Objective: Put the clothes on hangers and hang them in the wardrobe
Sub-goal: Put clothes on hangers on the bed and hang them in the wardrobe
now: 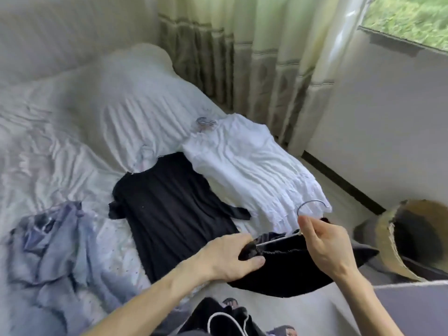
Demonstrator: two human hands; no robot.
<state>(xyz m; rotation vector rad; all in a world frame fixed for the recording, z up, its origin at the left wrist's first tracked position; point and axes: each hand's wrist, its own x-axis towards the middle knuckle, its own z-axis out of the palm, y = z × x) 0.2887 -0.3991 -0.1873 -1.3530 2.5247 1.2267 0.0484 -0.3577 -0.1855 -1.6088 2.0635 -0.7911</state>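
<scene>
Our left hand [232,257] gripped the dark garment [291,277]; our right hand [324,241] pinched the hanger [278,238] just above it. Beyond both hands a shirt [169,202], a dress [254,166] and a blue heap [53,251] lay on the bed [60,154], which we judged left to hang.

A daylit bedroom corner: a bed set beside a curtained window.

The bed [48,141] fills the left and middle under a pale, creased sheet, with a white pillow [135,76] near its far end. Behind it, at the top left, is a pale surface too blurred to tell whether it is headboard or wall. Pale green-beige curtains [254,44] with darker banded panels hang in folds past the bed's far right corner. To their right the window [407,18] shows bright green grass outside. Below it runs a plain pale wall [375,141] with a dark skirting strip [339,180] at its foot, meeting a light floor [339,202] along the bed's right edge. A round, tan-rimmed basket [388,241], dark inside, sits near the bed's near right corner.
</scene>
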